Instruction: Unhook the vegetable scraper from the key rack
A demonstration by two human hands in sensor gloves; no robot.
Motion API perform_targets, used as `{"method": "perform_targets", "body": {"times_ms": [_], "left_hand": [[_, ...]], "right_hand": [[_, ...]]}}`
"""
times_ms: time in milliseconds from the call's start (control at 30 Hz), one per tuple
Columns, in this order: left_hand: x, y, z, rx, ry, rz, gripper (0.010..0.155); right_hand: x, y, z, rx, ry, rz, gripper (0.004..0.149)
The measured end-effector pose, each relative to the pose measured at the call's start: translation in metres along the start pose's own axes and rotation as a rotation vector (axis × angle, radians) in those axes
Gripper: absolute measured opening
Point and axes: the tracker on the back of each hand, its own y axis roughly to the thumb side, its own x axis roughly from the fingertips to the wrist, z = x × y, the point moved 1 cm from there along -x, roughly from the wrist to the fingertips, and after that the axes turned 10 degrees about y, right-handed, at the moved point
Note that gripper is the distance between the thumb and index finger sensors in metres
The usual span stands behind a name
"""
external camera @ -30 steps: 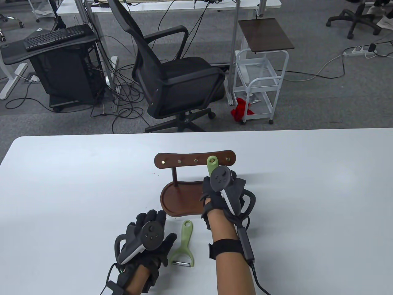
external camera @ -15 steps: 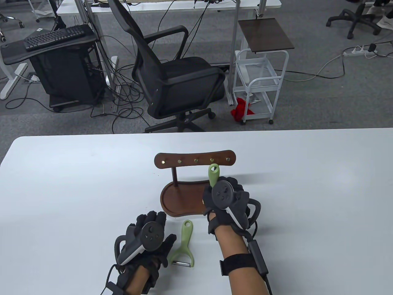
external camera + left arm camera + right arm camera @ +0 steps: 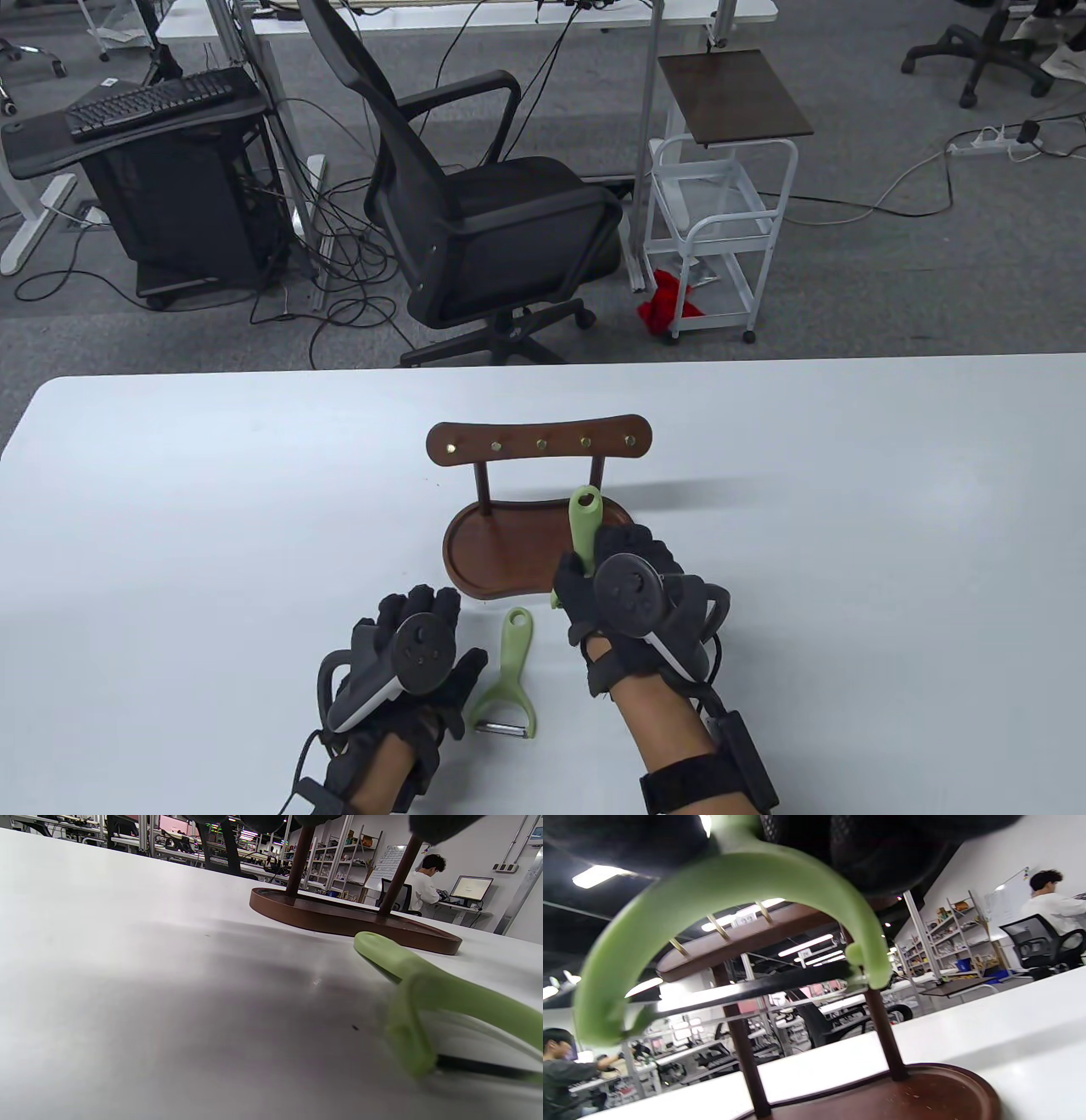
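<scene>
The wooden key rack (image 3: 540, 442) stands mid-table, its brass hooks bare, on an oval brown tray base (image 3: 501, 552). My right hand (image 3: 632, 586) grips a green vegetable scraper (image 3: 583, 519) by the handle and holds it above the base, off the hooks; its Y-shaped head and blade fill the right wrist view (image 3: 729, 895) with the rack (image 3: 746, 938) behind. A second green scraper (image 3: 507, 675) lies flat on the table. My left hand (image 3: 416, 662) rests flat on the table just left of it, holding nothing. The left wrist view shows that scraper (image 3: 428, 1001) and the base (image 3: 352, 918).
The white table (image 3: 170, 509) spreads wide on both sides of the rack. Beyond its far edge stand a black office chair (image 3: 475, 195) and a white trolley (image 3: 721, 221) on the floor.
My right hand has lifted the scraper off the rack's hook and drawn it down and toward me, over the base. My left hand and the other scraper have not moved.
</scene>
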Motion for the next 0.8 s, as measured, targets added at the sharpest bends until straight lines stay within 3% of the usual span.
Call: {"method": "perform_targets", "body": {"times_ms": [233, 367, 567, 800], "left_hand": [[0.0, -0.001, -0.001, -0.001, 0.004, 0.008, 0.077], [0.0, -0.005, -0.004, -0.004, -0.013, 0.02, 0.076], [0.001, -0.009, -0.004, -0.008, -0.012, 0.032, 0.076], [0.004, -0.008, -0.004, -0.015, -0.015, 0.031, 0.076]], "right_hand": [[0.02, -0.007, 0.007, -0.157, -0.044, -0.057, 0.052], [0.021, -0.006, 0.01, -0.107, 0.017, -0.041, 0.051], [0.031, -0.011, 0.015, -0.114, 0.179, 0.011, 0.051], [0.03, -0.03, 0.036, -0.025, 0.364, 0.112, 0.051]]}}
